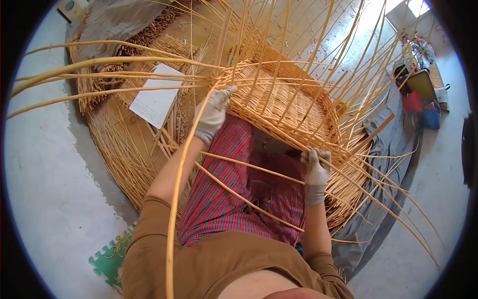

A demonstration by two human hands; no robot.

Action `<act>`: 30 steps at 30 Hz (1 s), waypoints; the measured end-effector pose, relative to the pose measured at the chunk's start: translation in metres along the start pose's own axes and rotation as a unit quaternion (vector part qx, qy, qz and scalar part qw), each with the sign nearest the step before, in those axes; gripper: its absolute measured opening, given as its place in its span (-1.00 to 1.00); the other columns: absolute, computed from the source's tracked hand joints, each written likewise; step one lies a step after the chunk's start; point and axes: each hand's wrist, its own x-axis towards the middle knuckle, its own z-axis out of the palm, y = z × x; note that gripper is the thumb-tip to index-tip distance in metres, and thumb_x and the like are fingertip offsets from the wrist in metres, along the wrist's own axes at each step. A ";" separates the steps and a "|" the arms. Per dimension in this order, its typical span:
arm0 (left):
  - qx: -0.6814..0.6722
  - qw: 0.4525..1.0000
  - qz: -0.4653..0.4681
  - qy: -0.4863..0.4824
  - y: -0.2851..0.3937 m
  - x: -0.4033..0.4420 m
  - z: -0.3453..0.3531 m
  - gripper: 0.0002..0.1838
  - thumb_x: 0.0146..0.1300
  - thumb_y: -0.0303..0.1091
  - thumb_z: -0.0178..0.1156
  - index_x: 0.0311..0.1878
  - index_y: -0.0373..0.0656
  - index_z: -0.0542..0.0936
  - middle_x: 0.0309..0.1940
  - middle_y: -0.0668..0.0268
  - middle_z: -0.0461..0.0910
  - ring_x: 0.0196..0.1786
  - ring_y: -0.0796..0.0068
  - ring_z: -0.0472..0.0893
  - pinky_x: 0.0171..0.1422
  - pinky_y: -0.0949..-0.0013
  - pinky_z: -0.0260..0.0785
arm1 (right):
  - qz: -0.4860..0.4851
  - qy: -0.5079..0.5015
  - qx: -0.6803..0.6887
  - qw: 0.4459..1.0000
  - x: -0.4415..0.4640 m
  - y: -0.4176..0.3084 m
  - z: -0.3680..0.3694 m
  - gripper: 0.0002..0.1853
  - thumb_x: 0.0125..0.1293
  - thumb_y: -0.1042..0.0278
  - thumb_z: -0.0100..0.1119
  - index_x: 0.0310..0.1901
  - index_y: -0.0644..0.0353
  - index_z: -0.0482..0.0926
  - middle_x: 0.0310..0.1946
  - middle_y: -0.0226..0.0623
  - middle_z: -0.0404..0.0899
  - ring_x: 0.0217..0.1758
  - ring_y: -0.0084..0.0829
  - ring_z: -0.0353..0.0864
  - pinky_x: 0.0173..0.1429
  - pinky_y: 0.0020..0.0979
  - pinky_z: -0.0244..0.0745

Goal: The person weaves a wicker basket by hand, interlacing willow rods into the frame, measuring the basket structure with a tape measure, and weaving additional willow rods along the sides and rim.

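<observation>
A partly woven wicker basket (279, 97) lies tilted above my knees, with many long rods standing out from its rim. At its left corner my left hand (214, 112), in a pale glove, is closed on a thick rod (180, 174) that curves down past my left arm. My right hand (317, 167), gloved too, pinches a rod at the basket's near right corner. Several long rods (89, 61) stick out to the left from the corner by my left hand.
A white paper sheet (157, 94) lies on bundled wicker at the left. Loose rods (119, 154) spread below it. A green foam mat (109, 261) is at the lower left. Bags and tools (420, 89) stand at the far right, past a grey cloth (391, 149).
</observation>
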 end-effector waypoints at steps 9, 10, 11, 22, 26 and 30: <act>-0.117 0.951 -0.241 -0.152 0.026 0.042 0.027 -0.48 0.49 0.17 -0.03 0.16 -0.06 0.55 -0.13 0.15 0.72 -0.43 0.33 0.71 -0.43 0.23 0.56 | 0.005 0.009 -0.018 1.000 0.034 0.029 -0.011 -0.86 0.41 0.44 0.25 -0.26 0.13 0.45 -0.25 -0.28 0.61 -0.27 -0.45 0.61 -0.17 -0.36 0.63; -0.220 0.940 -0.208 -0.157 0.016 0.040 0.023 -0.49 0.46 0.17 0.05 0.07 -0.12 0.57 -0.30 0.24 0.70 -0.53 0.49 0.66 -0.60 0.40 0.51 | -0.030 0.010 -0.079 0.996 0.050 0.033 -0.015 -0.87 0.43 0.44 0.23 -0.24 0.11 0.45 -0.27 -0.33 0.58 -0.32 -0.47 0.56 -0.20 -0.36 0.59; -0.223 0.939 -0.195 -0.175 0.014 0.041 0.022 -0.56 0.47 0.07 0.08 0.06 -0.15 0.55 -0.28 0.27 0.70 -0.55 0.50 0.65 -0.60 0.40 0.55 | 0.006 0.024 -0.022 0.999 0.061 0.037 -0.018 -0.87 0.42 0.47 0.22 -0.25 0.13 0.44 -0.25 -0.32 0.60 -0.27 -0.44 0.63 -0.14 -0.35 0.68; -0.355 0.907 -0.220 -0.050 0.014 0.032 0.052 -0.83 0.38 -0.33 0.29 -0.24 -0.21 0.53 -0.42 0.30 0.65 -0.52 0.52 0.65 -0.58 0.42 0.56 | -0.294 -0.217 -0.454 0.812 0.157 -0.093 0.206 -0.51 0.31 0.50 0.26 0.28 0.11 0.48 0.18 -0.21 0.60 0.22 -0.33 0.59 0.27 -0.36 0.51; -0.345 0.908 -0.236 0.023 0.024 0.029 0.059 -0.85 0.38 -0.34 0.28 -0.22 -0.21 0.57 -0.52 0.35 0.60 -0.59 0.57 0.59 -0.59 0.44 0.46 | -0.343 -0.177 -0.408 0.827 0.209 -0.032 0.233 -0.37 0.32 0.39 0.26 0.42 0.00 0.35 0.28 -0.11 0.52 0.27 -0.23 0.56 0.38 -0.29 0.44; -0.308 0.938 -0.160 -0.006 0.004 0.034 0.065 -0.86 0.37 -0.37 0.27 -0.27 -0.22 0.56 -0.48 0.36 0.61 -0.53 0.57 0.63 -0.54 0.43 0.48 | -0.148 -0.118 0.039 0.981 0.104 -0.037 0.127 -0.57 0.59 0.27 -0.21 0.43 0.00 0.23 0.02 -0.02 0.63 0.10 -0.18 0.64 0.22 -0.13 0.59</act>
